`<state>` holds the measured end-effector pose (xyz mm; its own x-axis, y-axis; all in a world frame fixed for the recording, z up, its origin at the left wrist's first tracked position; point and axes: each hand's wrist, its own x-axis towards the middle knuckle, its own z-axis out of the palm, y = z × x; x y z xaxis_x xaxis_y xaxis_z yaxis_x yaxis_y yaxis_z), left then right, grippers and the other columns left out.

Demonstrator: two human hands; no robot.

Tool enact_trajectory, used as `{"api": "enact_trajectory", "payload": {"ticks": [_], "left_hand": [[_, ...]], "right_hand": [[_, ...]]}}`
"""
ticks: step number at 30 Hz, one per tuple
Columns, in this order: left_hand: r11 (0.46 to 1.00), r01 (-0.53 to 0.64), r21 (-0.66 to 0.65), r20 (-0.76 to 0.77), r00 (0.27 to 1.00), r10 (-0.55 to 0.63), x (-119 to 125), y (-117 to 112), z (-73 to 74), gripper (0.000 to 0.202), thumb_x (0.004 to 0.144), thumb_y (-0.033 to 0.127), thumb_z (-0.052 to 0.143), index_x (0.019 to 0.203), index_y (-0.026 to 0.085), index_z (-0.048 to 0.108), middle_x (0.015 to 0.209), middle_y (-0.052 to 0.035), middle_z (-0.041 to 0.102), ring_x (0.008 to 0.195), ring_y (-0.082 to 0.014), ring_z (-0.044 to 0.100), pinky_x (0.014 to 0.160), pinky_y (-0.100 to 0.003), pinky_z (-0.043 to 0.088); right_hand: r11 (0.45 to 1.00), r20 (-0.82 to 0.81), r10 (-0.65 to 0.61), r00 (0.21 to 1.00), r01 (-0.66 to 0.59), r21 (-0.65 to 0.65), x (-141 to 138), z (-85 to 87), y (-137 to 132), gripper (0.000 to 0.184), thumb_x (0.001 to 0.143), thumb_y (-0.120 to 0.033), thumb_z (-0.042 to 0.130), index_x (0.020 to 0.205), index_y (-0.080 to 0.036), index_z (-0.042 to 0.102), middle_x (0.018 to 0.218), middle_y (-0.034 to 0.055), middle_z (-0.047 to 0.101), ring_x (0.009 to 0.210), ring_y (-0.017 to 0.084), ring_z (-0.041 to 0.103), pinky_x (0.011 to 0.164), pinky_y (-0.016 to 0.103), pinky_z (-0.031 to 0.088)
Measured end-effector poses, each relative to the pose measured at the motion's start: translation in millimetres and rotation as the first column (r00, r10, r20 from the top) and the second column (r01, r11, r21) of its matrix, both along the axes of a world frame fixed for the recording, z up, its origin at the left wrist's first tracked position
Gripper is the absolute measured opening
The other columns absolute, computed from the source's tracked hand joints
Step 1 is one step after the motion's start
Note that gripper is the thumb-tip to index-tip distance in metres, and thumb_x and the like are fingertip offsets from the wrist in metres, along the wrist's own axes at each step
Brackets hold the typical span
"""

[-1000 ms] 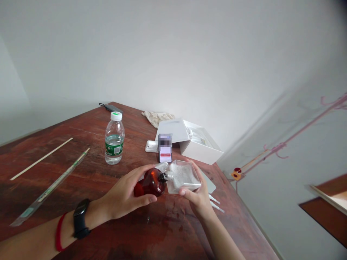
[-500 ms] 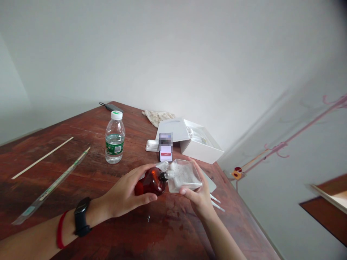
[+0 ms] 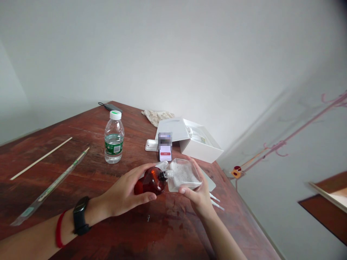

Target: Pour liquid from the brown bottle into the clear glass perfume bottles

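Grasping a brown bottle (image 3: 155, 182) with its neck pointing right, the left grip (image 3: 123, 191) has fingers and thumb around the body, while the right grip (image 3: 200, 198) clasps a clear square bottle (image 3: 187, 173), its neck pointing left, so that the two necks meet over the near middle of the dark red surface (image 3: 168, 233). Just beyond the bottles is a phone (image 3: 165, 154) with its screen lit, in front of a white box (image 3: 202, 148) on the far right. To the left stand a water bottle (image 3: 114, 148) and, farther left, lie a thin stick (image 3: 40, 159) and a long clear packet (image 3: 54, 188).
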<state>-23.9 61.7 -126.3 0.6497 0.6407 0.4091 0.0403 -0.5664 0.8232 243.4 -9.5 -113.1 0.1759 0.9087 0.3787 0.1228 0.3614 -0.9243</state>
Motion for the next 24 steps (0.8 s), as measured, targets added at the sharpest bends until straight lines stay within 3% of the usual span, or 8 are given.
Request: {"api": "enact_trajectory", "payload": {"ticks": [6,15,24], "left_hand": [[0.999,0.029,-0.024,0.015,0.999,-0.029,0.0,0.5,1.4,0.075,0.096,0.058,0.077,0.158,0.028,0.046,0.154,-0.0101,0.063,0.140,-0.0339,0.061,0.122,-0.046,0.045],[0.998,0.051,-0.042,0.014,0.999,-0.050,-0.3,1.6,3.2,0.074,0.096,0.060,0.077,0.156,0.030,0.047,0.155,-0.0085,0.062,0.141,-0.0332,0.060,0.121,-0.045,0.046],[0.998,0.048,-0.049,0.005,0.999,-0.048,-1.0,2.8,1.6,0.077,0.095,0.060,0.078,0.158,0.028,0.047,0.154,-0.0111,0.063,0.140,-0.0348,0.061,0.121,-0.048,0.046]], "right_hand": [[0.999,0.029,0.009,1.000,-0.011,0.051,0.5,0.9,1.1,0.097,0.064,-0.043,0.102,0.150,-0.030,0.059,0.132,0.0085,0.078,0.117,0.034,0.075,0.103,0.044,0.057],[0.999,0.050,-0.010,0.999,0.007,0.052,-1.3,2.0,0.6,0.102,0.065,-0.049,0.100,0.154,-0.027,0.056,0.134,0.0117,0.077,0.123,0.038,0.073,0.109,0.052,0.055],[0.999,0.049,0.004,0.999,-0.006,0.045,1.3,-0.9,-0.2,0.101,0.067,-0.045,0.100,0.156,-0.029,0.053,0.139,0.0115,0.075,0.128,0.038,0.071,0.112,0.054,0.054]]}}
